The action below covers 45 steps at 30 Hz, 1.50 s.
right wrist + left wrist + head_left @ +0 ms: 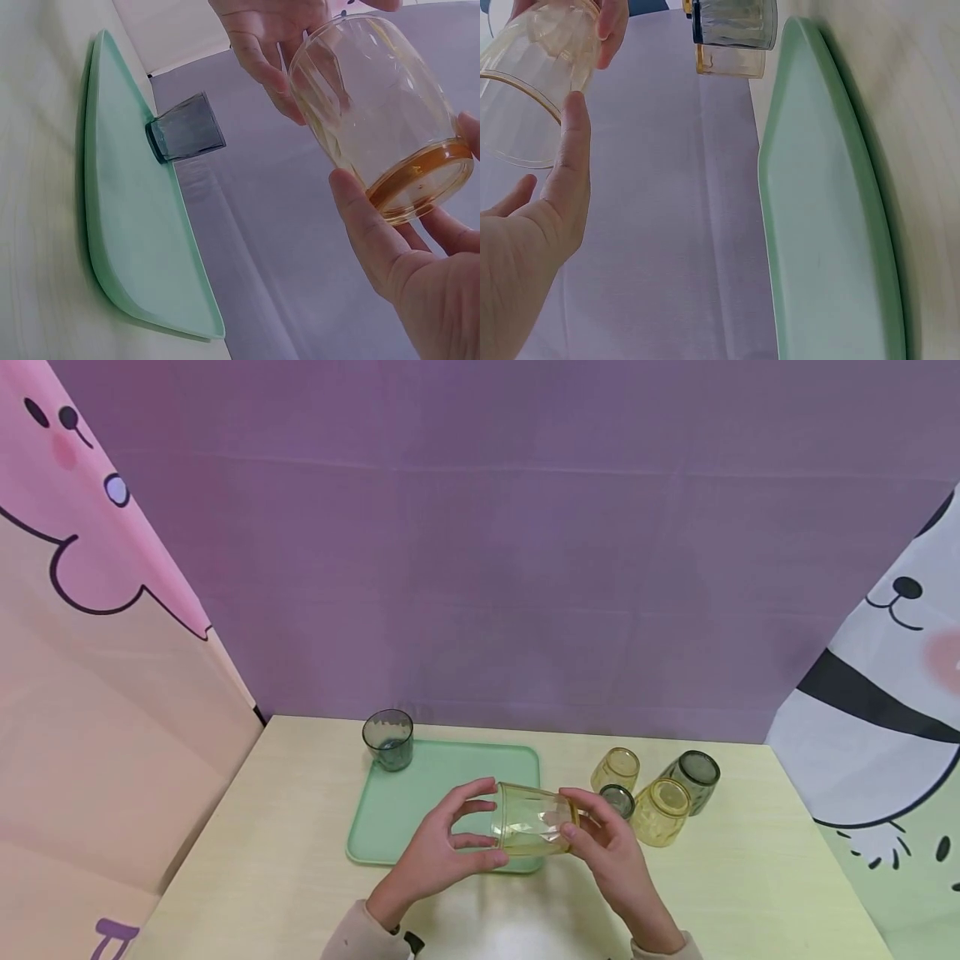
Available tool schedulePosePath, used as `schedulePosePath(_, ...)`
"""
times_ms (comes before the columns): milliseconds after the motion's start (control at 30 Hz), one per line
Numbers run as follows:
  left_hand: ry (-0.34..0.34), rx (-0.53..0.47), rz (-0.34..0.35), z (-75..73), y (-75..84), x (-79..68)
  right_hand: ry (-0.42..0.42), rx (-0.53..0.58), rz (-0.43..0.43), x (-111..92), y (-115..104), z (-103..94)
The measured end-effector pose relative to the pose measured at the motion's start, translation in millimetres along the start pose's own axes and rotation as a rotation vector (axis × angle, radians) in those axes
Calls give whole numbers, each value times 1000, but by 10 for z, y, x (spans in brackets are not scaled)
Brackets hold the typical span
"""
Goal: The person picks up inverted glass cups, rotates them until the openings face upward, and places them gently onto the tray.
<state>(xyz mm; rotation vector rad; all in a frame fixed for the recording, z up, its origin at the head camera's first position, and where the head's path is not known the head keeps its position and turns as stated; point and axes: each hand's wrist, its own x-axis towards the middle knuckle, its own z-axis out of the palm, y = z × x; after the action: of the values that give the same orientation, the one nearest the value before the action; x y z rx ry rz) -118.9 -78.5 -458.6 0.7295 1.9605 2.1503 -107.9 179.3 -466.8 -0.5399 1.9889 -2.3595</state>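
Observation:
A clear yellow drinking glass [534,820] is held on its side above the front right of a green tray [450,758]. My right hand [611,847] grips it around the thick base, thumb on the near side, as the right wrist view shows. At the rim, pointing left, my left hand [450,843] has its thumb and fingers spread around the mouth. The left wrist view shows one left finger [574,127] against the rim. Through the glass [375,105] in the right wrist view, part of the left hand shows.
A dark grey glass [388,742] stands upright on the tray's back left corner. Right of the tray, two yellow glasses [660,812] and two dark grey glasses [697,772] stand upside down close together on the light wooden table [757,860]. A purple curtain [480,568] hangs behind.

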Motion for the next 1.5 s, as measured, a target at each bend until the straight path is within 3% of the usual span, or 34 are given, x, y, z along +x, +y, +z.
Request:
schedulePosePath(433,11,18,-13,2,-28,7,-47,60,-7,18,1,31)
schedulePosePath(767,20,15,-4,-5,-31,2,-55,37,13,22,11,21)
schedulePosePath(967,8,16,1,-26,-18,20,-73,9,3,45,-13,15)
schedulePosePath(1233,-3,79,12,-61,50,97,-64,-131,-20,59,-66,-43)
schedulePosePath(1500,28,123,-2,-133,158,118,-76,-165,-65,50,-110,-128)
